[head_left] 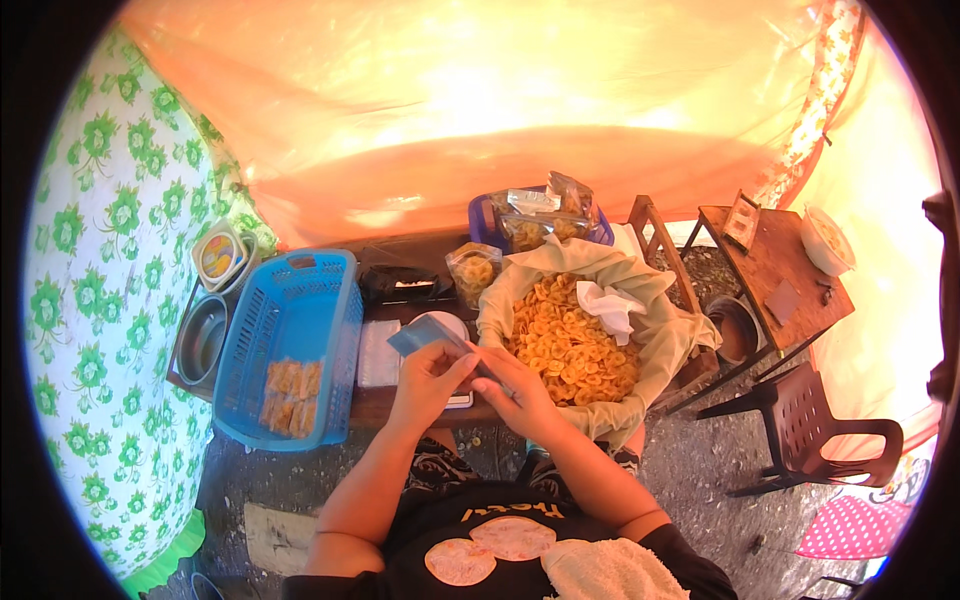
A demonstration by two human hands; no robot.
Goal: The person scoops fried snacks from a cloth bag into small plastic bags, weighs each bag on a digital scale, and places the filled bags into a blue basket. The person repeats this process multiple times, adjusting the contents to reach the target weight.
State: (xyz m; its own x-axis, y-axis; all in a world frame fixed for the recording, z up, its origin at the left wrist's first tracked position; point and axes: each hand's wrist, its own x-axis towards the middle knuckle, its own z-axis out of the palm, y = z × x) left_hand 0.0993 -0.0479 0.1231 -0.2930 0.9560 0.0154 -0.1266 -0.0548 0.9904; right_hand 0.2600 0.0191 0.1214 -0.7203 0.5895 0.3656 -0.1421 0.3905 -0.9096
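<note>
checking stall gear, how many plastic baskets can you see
2: the blue basket, left of the left hand, and the purple basket at the back. The cloth hides the container under the chips, which may be another.

I can't make out all of the white scale (450, 324), as the left hand (437, 377) and the bluish plastic (424, 336) cover part of it; just how the right hand (517, 388) grips is hidden too. Draped cloth (560, 257) conceals the chips' container, the little packs' (292, 397) contents are too small to tell, and the lower edge cuts off the towel (615, 573).
</note>
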